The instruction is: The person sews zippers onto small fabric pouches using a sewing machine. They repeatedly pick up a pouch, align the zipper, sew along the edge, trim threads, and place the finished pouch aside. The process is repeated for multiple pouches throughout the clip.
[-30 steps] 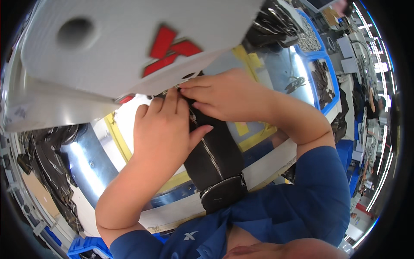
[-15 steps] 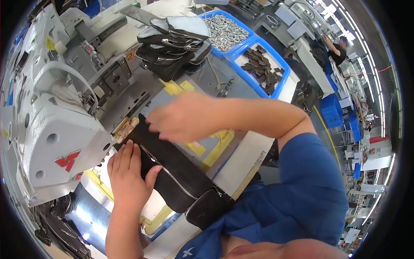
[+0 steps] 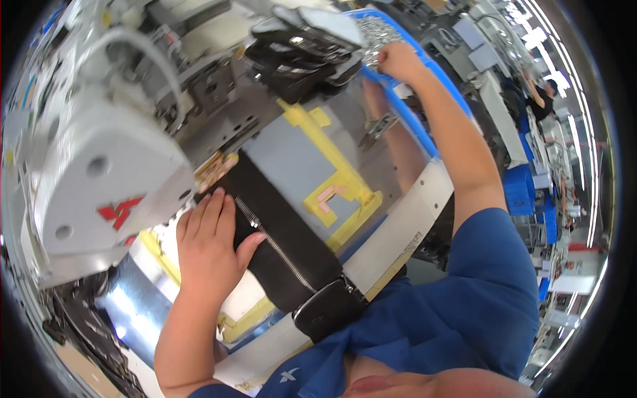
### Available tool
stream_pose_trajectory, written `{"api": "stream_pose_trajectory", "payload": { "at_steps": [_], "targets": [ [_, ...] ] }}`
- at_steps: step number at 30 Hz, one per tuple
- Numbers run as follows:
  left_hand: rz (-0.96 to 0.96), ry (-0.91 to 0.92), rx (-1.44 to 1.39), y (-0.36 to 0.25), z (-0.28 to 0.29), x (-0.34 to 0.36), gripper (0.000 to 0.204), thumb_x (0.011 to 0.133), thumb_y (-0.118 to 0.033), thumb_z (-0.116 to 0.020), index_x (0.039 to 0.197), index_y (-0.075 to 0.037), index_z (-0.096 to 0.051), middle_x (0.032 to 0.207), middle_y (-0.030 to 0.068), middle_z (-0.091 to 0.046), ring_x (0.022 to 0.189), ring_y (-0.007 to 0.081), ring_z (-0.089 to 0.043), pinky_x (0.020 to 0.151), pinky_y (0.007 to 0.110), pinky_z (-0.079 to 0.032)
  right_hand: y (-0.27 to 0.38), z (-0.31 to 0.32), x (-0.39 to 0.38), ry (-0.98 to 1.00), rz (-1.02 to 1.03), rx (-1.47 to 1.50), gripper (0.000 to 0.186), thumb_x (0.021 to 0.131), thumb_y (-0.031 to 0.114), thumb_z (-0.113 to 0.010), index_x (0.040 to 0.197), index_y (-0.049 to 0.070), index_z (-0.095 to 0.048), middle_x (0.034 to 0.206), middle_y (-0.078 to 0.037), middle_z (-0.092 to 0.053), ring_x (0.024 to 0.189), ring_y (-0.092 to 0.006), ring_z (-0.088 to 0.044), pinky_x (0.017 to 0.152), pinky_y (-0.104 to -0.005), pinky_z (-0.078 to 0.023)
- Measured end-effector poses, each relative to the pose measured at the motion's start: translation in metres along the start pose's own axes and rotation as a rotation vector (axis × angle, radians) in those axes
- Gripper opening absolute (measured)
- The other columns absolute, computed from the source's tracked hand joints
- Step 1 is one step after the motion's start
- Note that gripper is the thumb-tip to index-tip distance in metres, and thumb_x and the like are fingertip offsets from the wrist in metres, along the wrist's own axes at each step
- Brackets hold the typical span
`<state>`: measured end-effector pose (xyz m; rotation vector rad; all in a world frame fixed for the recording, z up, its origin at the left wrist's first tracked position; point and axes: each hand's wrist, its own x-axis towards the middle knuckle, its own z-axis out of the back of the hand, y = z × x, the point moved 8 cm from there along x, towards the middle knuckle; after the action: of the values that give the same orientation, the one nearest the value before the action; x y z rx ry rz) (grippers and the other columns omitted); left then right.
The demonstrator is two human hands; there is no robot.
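My left hand (image 3: 211, 242) lies with fingers extended on a long black fabric piece (image 3: 295, 240) beside its silver zipper (image 3: 285, 259), its fingertips near the white sewing machine (image 3: 93, 179). A small zipped pouch section (image 3: 325, 312) forms the piece's near end. My right hand (image 3: 401, 63) reaches far to the upper right, fingers curled down into small metal fittings (image 3: 375, 30) in a blue tray (image 3: 450, 85); what they grip, if anything, is hidden.
A pile of black zipped pieces (image 3: 295, 63) lies left of the tray. Metal snips (image 3: 377, 127) rest beside yellow tape (image 3: 358, 192) on the work plate. A worker in a dark top (image 3: 539, 99) and blue crates (image 3: 517, 189) appear at the right.
My right hand has left the black fabric and moved up and right into the metal fittings. My left hand has stayed on the fabric. The camera's view has shifted, showing more of the worktop.
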<state>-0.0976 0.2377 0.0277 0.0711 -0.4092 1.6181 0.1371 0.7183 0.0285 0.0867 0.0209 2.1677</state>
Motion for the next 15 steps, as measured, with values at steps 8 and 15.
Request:
{"api": "stream_pose_trajectory", "payload": {
  "at_steps": [8, 15],
  "targets": [
    [-0.111, -0.034, -0.033, -0.022, 0.012, -0.006, 0.064, 0.086, -0.050, -0.081, 0.125, 0.001, -0.074, 0.127, 0.0178, -0.073, 0.122, 0.0375, -0.066, 0.108, 0.051, -0.048, 0.004, 0.001, 0.002, -0.025, -0.092, -0.022, 0.021, 0.080, 0.023, -0.082, 0.090, 0.005, -0.077, 0.091, -0.018, -0.079, 0.093, -0.0378, -0.077, 0.087, -0.0457, -0.060],
    [-0.101, -0.042, -0.042, -0.017, 0.009, -0.004, 0.061, 0.087, -0.047, -0.082, 0.125, 0.001, -0.073, 0.129, 0.0178, -0.072, 0.121, 0.0378, -0.066, 0.108, 0.050, -0.049, -0.021, -0.012, 0.015, 0.117, -0.118, -0.037, 0.026, 0.083, 0.025, -0.081, 0.098, 0.005, -0.078, 0.099, -0.020, -0.080, 0.098, -0.0384, -0.077, 0.091, -0.0475, -0.059]
  ]
}}
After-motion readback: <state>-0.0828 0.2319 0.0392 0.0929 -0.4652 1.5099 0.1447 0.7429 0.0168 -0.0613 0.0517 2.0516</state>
